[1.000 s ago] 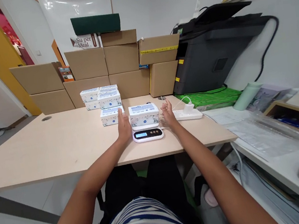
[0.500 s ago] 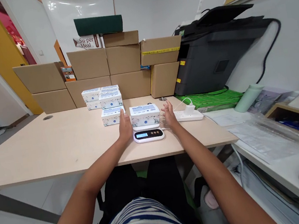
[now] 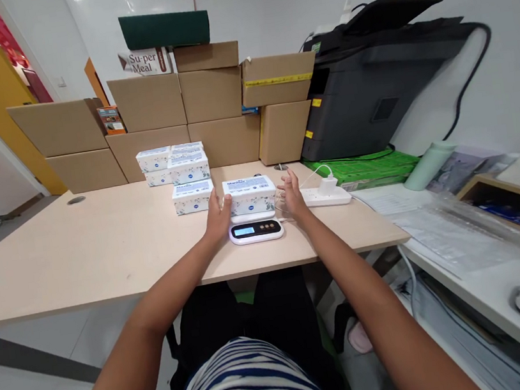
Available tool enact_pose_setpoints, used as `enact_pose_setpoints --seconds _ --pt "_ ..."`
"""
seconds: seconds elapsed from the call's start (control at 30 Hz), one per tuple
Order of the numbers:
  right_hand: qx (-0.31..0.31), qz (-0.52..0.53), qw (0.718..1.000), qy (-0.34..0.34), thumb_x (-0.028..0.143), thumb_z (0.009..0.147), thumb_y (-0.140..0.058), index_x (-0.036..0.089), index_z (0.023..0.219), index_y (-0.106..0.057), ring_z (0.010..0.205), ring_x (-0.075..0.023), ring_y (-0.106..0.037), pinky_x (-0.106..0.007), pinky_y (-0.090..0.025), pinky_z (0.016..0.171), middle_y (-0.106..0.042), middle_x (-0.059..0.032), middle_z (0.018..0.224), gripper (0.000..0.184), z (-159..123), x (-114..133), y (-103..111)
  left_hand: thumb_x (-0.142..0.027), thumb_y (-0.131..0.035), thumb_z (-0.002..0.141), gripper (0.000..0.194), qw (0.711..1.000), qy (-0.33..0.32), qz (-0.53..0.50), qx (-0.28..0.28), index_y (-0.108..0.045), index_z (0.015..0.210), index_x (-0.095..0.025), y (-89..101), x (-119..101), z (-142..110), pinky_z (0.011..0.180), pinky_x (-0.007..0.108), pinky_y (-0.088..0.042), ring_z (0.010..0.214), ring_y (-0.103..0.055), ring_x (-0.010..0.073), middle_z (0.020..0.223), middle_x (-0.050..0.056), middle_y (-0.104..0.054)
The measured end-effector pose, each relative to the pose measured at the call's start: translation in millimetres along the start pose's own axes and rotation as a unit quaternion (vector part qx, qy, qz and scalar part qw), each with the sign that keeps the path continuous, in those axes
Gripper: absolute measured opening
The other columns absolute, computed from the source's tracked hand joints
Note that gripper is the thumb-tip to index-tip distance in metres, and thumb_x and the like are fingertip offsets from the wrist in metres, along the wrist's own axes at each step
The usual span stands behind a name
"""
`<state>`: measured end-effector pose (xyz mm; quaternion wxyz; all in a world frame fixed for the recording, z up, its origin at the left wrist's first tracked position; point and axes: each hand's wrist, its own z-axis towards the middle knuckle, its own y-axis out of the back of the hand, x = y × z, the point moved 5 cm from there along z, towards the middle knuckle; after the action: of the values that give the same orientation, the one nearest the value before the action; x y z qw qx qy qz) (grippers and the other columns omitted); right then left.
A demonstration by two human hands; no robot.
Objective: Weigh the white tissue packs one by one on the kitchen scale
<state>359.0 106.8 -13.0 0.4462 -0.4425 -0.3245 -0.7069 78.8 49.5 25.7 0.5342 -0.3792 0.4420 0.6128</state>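
Observation:
A white tissue pack (image 3: 250,197) with a floral print rests on a white digital scale (image 3: 256,231), whose small display is lit. At the pack's left side is my left hand (image 3: 218,217), fingers extended and thumb by the pack's edge; whether it touches is hard to tell. My right hand (image 3: 293,197) is held to the right of the pack, fingers apart and slightly curled, with a gap between. Behind my left hand sits another tissue pack (image 3: 193,198), and several more packs (image 3: 188,167) are stacked farther back.
Cardboard boxes (image 3: 226,140) line the back of the table (image 3: 104,255). On the right are a white power strip (image 3: 325,196) with cables, a green paper package (image 3: 367,170) under a dark printer (image 3: 372,95), and a pale green cylinder (image 3: 430,164).
My left hand has come closer to the pack's left side, its thumb now by the edge. The pack stays on the scale. The view has shifted slightly.

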Motion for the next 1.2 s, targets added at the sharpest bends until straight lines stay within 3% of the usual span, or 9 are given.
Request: enact_pose_setpoints --seconds 0.13,0.3,0.5,0.63,0.73,0.8,0.9,1.03,1.2 --pt "0.005 -0.009 1.0 0.008 0.098 0.093 -0.027 0.033 0.175 -0.03 0.14 -0.0335 -0.067 -0.062 -0.048 0.127 -0.053 -0.0179 0.167 0.104 1.4 -2.3 0.9 -0.063 -0.073 0.101 0.099 0.996 0.052 -0.064 0.017 -0.02 0.179 -0.031 -6.2 8.3 3.0 0.136 0.05 -0.041 0.174 -0.032 0.033 0.188 0.016 -0.026" --pt "0.015 -0.026 0.999 0.025 0.098 0.095 -0.026 0.04 0.178 -0.025 0.139 -0.0331 -0.067 -0.065 -0.048 0.126 -0.055 -0.0145 0.167 0.101 3.3 -7.3 1.4 -0.05 -0.084 0.095 0.102 0.995 0.06 -0.08 0.005 -0.024 0.175 -0.032 -6.7 8.7 4.3 0.132 0.052 -0.046 0.172 -0.033 0.0356 0.187 0.017 -0.025" --pt "0.006 -0.032 0.999 0.019 0.095 0.097 -0.023 0.041 0.176 -0.029 0.136 -0.0333 -0.069 -0.065 -0.05 0.125 -0.053 -0.0133 0.169 0.096 1.9 -6.4 1.2 -0.041 -0.093 0.084 0.098 0.996 0.037 -0.072 -0.036 -0.037 0.164 -0.031 -3.1 4.9 3.1 0.132 0.05 -0.045 0.164 -0.043 0.035 0.174 0.016 -0.043" --pt "0.005 -0.015 1.0 0.009 0.092 0.1 -0.026 0.039 0.175 -0.03 0.136 -0.0339 -0.069 -0.066 -0.048 0.126 -0.052 -0.0141 0.17 0.092 0.3 -3.6 1.4 -0.04 -0.095 0.082 0.079 0.995 0.035 -0.077 -0.059 -0.047 0.144 -0.028 -1.2 3.5 1.7 0.119 0.041 -0.053 0.147 -0.054 0.0289 0.154 0.014 -0.051" --pt "0.011 -0.023 1.0 0.005 0.091 0.1 -0.027 0.037 0.175 -0.031 0.136 -0.0343 -0.069 -0.066 -0.049 0.125 -0.051 -0.0152 0.171 0.093 -0.4 -2.2 1.1 -0.037 -0.094 0.085 0.056 0.992 0.024 -0.079 -0.1 -0.05 0.118 -0.026 3.2 -0.4 0.9 0.103 0.032 -0.054 0.116 -0.061 0.019 0.125 0.006 -0.055" --pt "0.006 -0.028 1.0 0.008 0.091 0.099 -0.027 0.037 0.175 -0.032 0.135 -0.0341 -0.069 -0.066 -0.049 0.126 -0.05 -0.0152 0.171 0.093 -0.7 -2.0 1.2 -0.034 -0.09 0.089 0.047 0.987 0.011 -0.092 -0.135 -0.047 0.103 -0.026 8.8 -6.3 -0.2 0.089 0.025 -0.051 0.092 -0.055 0.0135 0.103 -0.002 -0.051" --pt "0.0 -0.018 1.0 0.012 0.093 0.098 -0.027 0.039 0.174 -0.033 0.134 -0.0335 -0.07 -0.067 -0.047 0.128 -0.054 -0.0143 0.168 0.093 -0.8 -2.9 0.7 -0.031 -0.082 0.098 0.046 0.978 0.003 -0.106 -0.178 -0.038 0.084 -0.026 20.6 -17.7 -2.2 0.068 0.023 -0.041 0.069 -0.04 0.0115 0.079 -0.007 -0.038" --pt "0.014 -0.005 1.0 0.021 0.095 0.097 -0.027 0.037 0.174 -0.032 0.13 -0.0322 -0.072 -0.066 -0.047 0.128 -0.056 -0.0158 0.165 0.096 -0.5 -4.9 -2.2 -0.018 -0.072 0.099 0.058 0.976 0.018 -0.105 -0.191 -0.023 0.067 -0.024 33.3 -28.9 -2.4 0.054 0.025 -0.024 0.056 -0.023 0.0103 0.063 -0.008 -0.022" --pt "0.025 -0.013 0.999 0.04 0.095 0.097 -0.024 0.042 0.175 -0.031 0.128 -0.0316 -0.073 -0.066 -0.05 0.125 -0.056 -0.0136 0.166 0.095 -0.6 -5.0 -3.2 -0.01 -0.071 0.087 0.058 0.976 0.032 -0.113 -0.182 -0.02 0.064 -0.024 34.7 -32.1 -0.9 0.05 0.024 -0.017 0.051 -0.02 0.008 0.059 -0.008 -0.018"
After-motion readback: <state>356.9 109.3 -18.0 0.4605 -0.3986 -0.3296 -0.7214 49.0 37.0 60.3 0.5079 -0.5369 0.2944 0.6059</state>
